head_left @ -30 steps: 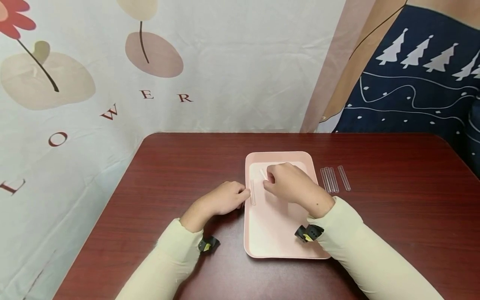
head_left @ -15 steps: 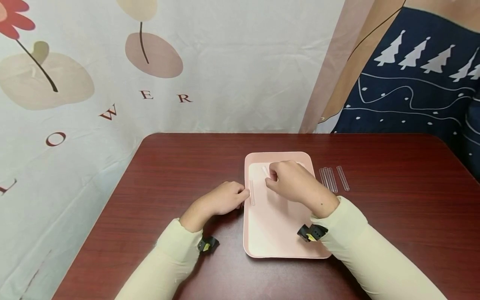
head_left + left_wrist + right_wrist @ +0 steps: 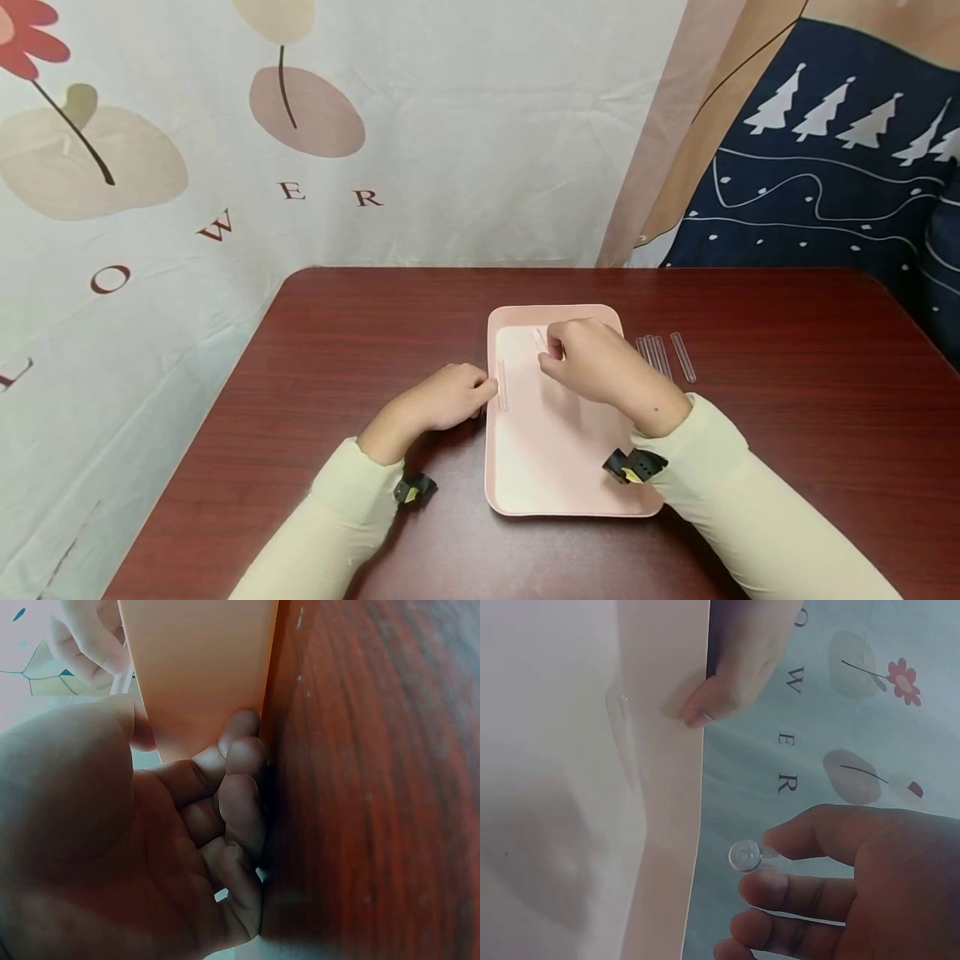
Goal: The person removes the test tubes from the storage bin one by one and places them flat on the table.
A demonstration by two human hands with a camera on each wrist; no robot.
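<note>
The pink tray (image 3: 555, 467) lies on the dark red worktop (image 3: 337, 333), near the person. The left hand (image 3: 442, 400) grips the tray's left rim, thumb on top and fingers curled under the edge. Just inside that rim a clear tube (image 3: 502, 385) lies flat in the tray. Over the tray's far part, the right hand (image 3: 592, 360) pinches another clear tube (image 3: 539, 338) between thumb and fingertips. To the right of the tray, four more tubes (image 3: 663, 357) lie side by side on the worktop. A flower-printed cloth (image 3: 225, 167) hangs behind.
</note>
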